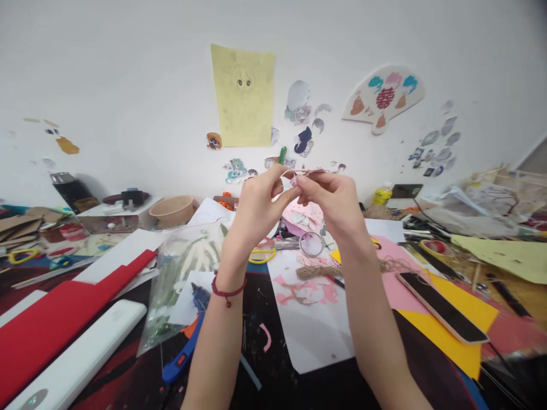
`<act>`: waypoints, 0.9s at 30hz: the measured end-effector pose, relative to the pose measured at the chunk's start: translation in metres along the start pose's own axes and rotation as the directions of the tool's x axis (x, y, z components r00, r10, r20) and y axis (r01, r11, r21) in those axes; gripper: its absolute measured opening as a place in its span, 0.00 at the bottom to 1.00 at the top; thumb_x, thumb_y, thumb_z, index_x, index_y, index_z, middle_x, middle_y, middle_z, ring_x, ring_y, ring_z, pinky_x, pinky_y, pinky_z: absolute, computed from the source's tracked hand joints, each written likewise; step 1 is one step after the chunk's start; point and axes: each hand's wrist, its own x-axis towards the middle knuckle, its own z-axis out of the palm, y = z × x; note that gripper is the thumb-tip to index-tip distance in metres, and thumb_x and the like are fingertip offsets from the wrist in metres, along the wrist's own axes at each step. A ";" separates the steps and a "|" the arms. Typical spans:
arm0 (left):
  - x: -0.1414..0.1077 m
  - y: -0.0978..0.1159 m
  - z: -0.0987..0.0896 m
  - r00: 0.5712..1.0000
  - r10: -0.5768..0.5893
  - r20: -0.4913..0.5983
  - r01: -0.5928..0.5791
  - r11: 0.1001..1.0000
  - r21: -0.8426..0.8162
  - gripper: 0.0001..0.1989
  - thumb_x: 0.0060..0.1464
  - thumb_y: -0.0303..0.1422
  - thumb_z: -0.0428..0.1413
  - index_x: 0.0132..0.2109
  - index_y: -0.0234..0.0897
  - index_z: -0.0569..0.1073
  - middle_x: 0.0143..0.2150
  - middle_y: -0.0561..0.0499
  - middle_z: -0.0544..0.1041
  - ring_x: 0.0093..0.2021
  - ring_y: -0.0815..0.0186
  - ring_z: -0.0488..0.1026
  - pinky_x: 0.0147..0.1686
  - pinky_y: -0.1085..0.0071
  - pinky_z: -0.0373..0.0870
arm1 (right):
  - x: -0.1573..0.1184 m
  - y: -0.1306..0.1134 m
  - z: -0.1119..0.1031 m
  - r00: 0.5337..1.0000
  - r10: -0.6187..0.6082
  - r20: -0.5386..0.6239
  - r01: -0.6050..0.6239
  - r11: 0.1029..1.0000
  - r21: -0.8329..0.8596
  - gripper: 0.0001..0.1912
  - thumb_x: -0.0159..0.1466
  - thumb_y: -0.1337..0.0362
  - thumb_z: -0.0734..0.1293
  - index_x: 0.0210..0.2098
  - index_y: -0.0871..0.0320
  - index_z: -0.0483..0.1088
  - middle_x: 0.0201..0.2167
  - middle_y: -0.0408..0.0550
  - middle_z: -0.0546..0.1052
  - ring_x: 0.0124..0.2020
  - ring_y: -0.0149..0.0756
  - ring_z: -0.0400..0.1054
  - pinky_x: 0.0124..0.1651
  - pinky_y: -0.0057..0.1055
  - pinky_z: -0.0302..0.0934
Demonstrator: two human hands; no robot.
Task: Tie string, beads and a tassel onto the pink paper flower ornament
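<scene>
Both of my hands are raised in front of the wall, their fingertips nearly meeting. My left hand (pixel 267 199), with a dark red cord bracelet (pixel 228 293) on its wrist, pinches a thin pale strand. My right hand (pixel 331 199) closes its thumb and fingers on a small pinkish-white piece (pixel 294 180), from which the strand loops up. What exactly the piece is cannot be made out. Below the hands lie a round clear ring (pixel 311 244), a twisted bundle of twine (pixel 318 271) and a white sheet (pixel 305 336) with pink paper scraps.
On the left are a red strip (pixel 55 313), a white case (pixel 85 353), a plastic bag (pixel 158 307) and a blue cutter (pixel 183 353). On the right, a phone (pixel 442 307) rests on yellow and pink paper. A beige bowl (pixel 172 210) stands by the wall.
</scene>
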 end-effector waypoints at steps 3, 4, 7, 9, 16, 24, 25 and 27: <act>0.000 0.002 -0.003 0.998 -0.009 0.055 0.012 0.998 -0.056 0.11 0.69 0.38 0.55 0.48 0.38 0.78 0.26 0.56 0.65 0.28 0.68 0.61 0.32 0.70 0.59 | 0.003 0.002 -0.005 1.000 0.001 -0.029 0.000 1.000 0.028 0.13 0.60 0.52 0.76 0.31 0.57 0.82 0.25 0.44 0.77 0.26 0.28 0.67 0.31 0.28 0.64; 0.000 0.002 -0.004 0.998 -0.009 0.057 0.013 0.998 -0.066 0.13 0.71 0.38 0.51 0.48 0.37 0.78 0.28 0.54 0.68 0.30 0.67 0.63 0.33 0.70 0.60 | 0.004 0.002 -0.006 1.000 0.007 -0.030 -0.006 0.999 0.036 0.13 0.61 0.52 0.76 0.31 0.56 0.82 0.26 0.44 0.78 0.26 0.28 0.68 0.31 0.28 0.65; 0.001 0.001 -0.005 0.999 -0.021 0.027 0.022 0.998 -0.062 0.15 0.72 0.36 0.49 0.47 0.38 0.80 0.29 0.53 0.71 0.30 0.68 0.64 0.33 0.70 0.59 | 0.004 0.001 -0.010 1.000 0.023 -0.017 -0.022 0.999 0.046 0.13 0.61 0.53 0.76 0.31 0.56 0.82 0.27 0.45 0.79 0.27 0.28 0.70 0.33 0.27 0.66; 0.001 0.001 -0.004 1.000 -0.022 0.021 0.023 0.997 -0.075 0.14 0.71 0.36 0.50 0.48 0.37 0.80 0.27 0.54 0.68 0.28 0.68 0.63 0.32 0.70 0.59 | 0.004 0.000 -0.011 1.000 0.027 -0.006 -0.027 0.998 0.062 0.12 0.60 0.53 0.77 0.31 0.56 0.83 0.28 0.45 0.80 0.28 0.28 0.72 0.35 0.27 0.68; 0.000 0.003 -0.004 0.999 -0.032 0.026 0.034 0.997 -0.065 0.13 0.71 0.40 0.51 0.51 0.38 0.77 0.33 0.50 0.73 0.34 0.66 0.67 0.33 0.70 0.61 | 0.002 -0.001 -0.009 0.998 0.033 -0.048 -0.029 0.996 0.081 0.13 0.53 0.57 0.81 0.34 0.56 0.82 0.32 0.45 0.83 0.34 0.33 0.77 0.44 0.33 0.75; 0.000 0.003 -0.007 0.995 -0.082 0.064 0.094 0.972 -0.214 0.18 0.73 0.42 0.47 0.41 0.38 0.76 0.32 0.51 0.67 0.31 0.67 0.61 0.32 0.69 0.60 | 0.002 -0.002 -0.012 0.998 -0.004 -0.061 0.006 1.000 0.024 0.09 0.57 0.58 0.78 0.32 0.57 0.79 0.25 0.43 0.79 0.26 0.29 0.72 0.32 0.28 0.68; 0.000 0.004 -0.006 0.993 -0.089 0.073 0.104 0.967 -0.233 0.18 0.73 0.42 0.47 0.40 0.38 0.76 0.32 0.51 0.66 0.31 0.67 0.61 0.32 0.68 0.59 | 0.002 -0.001 -0.012 0.998 -0.013 -0.053 0.014 1.000 0.023 0.08 0.58 0.59 0.77 0.32 0.57 0.80 0.25 0.43 0.78 0.26 0.29 0.71 0.31 0.28 0.68; 0.001 0.004 -0.005 0.991 -0.090 0.099 0.113 0.960 -0.256 0.18 0.73 0.41 0.48 0.38 0.38 0.74 0.30 0.52 0.65 0.31 0.67 0.60 0.31 0.68 0.57 | 0.003 0.000 -0.012 0.999 -0.029 -0.043 0.031 0.999 0.037 0.07 0.59 0.59 0.76 0.33 0.57 0.80 0.25 0.42 0.78 0.25 0.28 0.71 0.30 0.28 0.67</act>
